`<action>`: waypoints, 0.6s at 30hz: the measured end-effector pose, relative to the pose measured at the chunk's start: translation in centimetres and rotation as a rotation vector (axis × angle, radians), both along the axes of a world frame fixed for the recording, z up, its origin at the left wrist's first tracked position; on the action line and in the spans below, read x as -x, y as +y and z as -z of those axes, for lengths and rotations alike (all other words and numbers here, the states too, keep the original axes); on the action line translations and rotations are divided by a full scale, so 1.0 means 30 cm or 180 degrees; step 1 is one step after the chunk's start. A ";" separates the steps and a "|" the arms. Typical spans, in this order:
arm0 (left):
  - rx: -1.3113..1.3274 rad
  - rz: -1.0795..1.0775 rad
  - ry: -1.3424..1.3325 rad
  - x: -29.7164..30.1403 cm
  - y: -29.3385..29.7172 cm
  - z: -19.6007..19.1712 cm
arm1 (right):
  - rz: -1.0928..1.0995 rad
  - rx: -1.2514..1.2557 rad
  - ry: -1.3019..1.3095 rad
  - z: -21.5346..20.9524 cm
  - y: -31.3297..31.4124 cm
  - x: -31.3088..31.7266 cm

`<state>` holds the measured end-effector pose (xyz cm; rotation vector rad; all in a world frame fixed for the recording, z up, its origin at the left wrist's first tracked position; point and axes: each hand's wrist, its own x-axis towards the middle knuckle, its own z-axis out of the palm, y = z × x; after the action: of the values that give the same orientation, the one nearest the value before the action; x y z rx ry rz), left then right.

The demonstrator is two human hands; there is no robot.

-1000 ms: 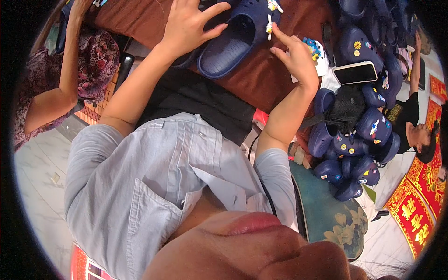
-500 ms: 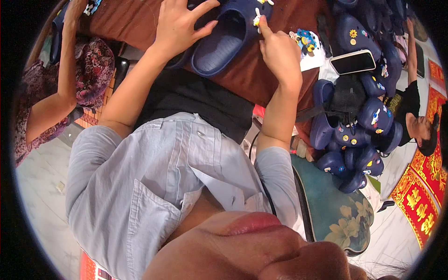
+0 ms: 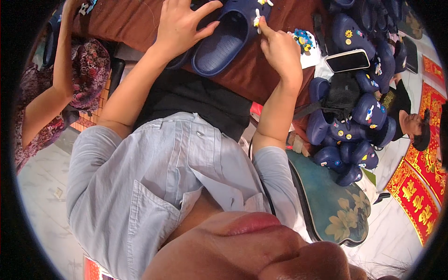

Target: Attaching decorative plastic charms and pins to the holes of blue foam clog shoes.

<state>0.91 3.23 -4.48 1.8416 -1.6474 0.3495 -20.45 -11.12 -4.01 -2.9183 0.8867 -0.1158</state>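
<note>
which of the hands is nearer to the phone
Right. The right hand is left of the phone, with the small colourful charms between them; the left hand is farther left, beyond the navy clog between the hands.

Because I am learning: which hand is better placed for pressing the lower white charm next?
Probably the right hand: its index finger is at the lower white charm; the left hand is farther left, across the opening of the navy clog.
</note>
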 end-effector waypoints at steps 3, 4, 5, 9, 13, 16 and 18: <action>-0.0004 0.0027 0.0027 -0.003 0.000 -0.001 | -0.0007 -0.0115 0.0144 -0.010 -0.014 0.001; -0.0005 0.0044 0.0039 -0.004 0.000 -0.001 | -0.0009 -0.0112 0.0164 -0.020 -0.016 -0.005; -0.0002 0.0045 0.0060 -0.004 0.000 0.000 | 0.0019 -0.0213 0.0217 -0.032 -0.018 -0.011; -0.0054 0.0017 0.0090 -0.012 0.009 0.009 | -0.0196 0.0004 0.0194 -0.029 -0.007 -0.036; -0.0095 0.0093 0.0202 -0.010 0.004 -0.001 | -0.0017 0.0257 0.0519 -0.043 0.030 -0.066; -0.0035 0.0170 0.0229 -0.013 -0.001 -0.006 | 0.0123 0.0575 0.0523 -0.051 0.049 -0.079; -0.0048 0.0144 0.0200 -0.018 0.007 -0.007 | 0.0129 0.0453 0.0559 -0.039 0.047 -0.090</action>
<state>1.44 3.44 -4.27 1.8048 -1.6503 0.2579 -17.75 -9.71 -2.84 -3.0810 1.0021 0.0795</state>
